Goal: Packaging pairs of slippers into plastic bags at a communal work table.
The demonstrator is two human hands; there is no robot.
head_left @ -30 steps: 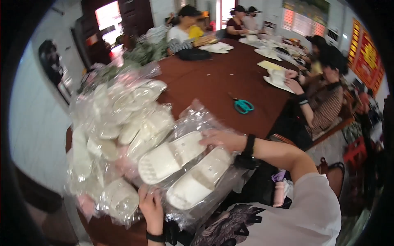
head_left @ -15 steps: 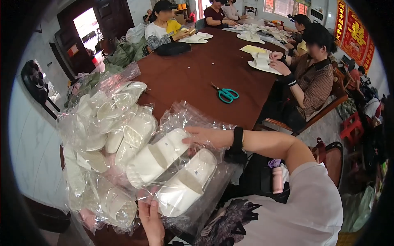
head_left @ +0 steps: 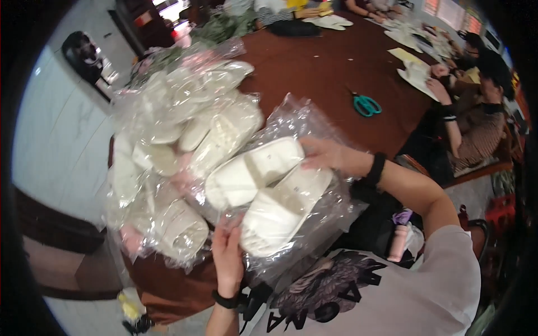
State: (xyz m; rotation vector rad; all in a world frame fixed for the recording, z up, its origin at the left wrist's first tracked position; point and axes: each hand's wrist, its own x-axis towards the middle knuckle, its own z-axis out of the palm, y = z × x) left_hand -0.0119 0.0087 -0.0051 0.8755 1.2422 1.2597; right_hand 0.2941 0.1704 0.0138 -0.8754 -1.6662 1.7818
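- A pair of white slippers point(head_left: 274, 215) lies side by side, straps up, at the near part of the table, toe ends toward the left hand.
- A clear plastic bag point(head_left: 300, 112) wraps the pair, its loose film spreading past the heels; glare and creases blur the slippers' outlines.
- The right hand point(head_left: 336, 157) touches the heel ends with bent fingers; its grip cannot be told through the film.
- The left hand point(head_left: 227, 252) is at the toe ends, fingers together and slightly bent; the tips blur into the plastic, so whether they pinch anything cannot be told.
- Crowding the pair on the left, a heap of bagged slippers point(head_left: 162, 157) covers that end of the table; single pairs are hard to separate there.
- Beyond, on the brown tablecloth point(head_left: 314, 67), lie teal-handled scissors point(head_left: 367, 105), well apart from both hands.
- Below the right forearm, a pink bottle point(head_left: 398, 243) stands near a dark bundle that is hard to make out.
- At the right, a co-worker point(head_left: 476, 140) handles a white piece point(head_left: 417, 81).
- Farther people are cut off by the top edge; a black fan point(head_left: 81, 50) by the wall is blurred.
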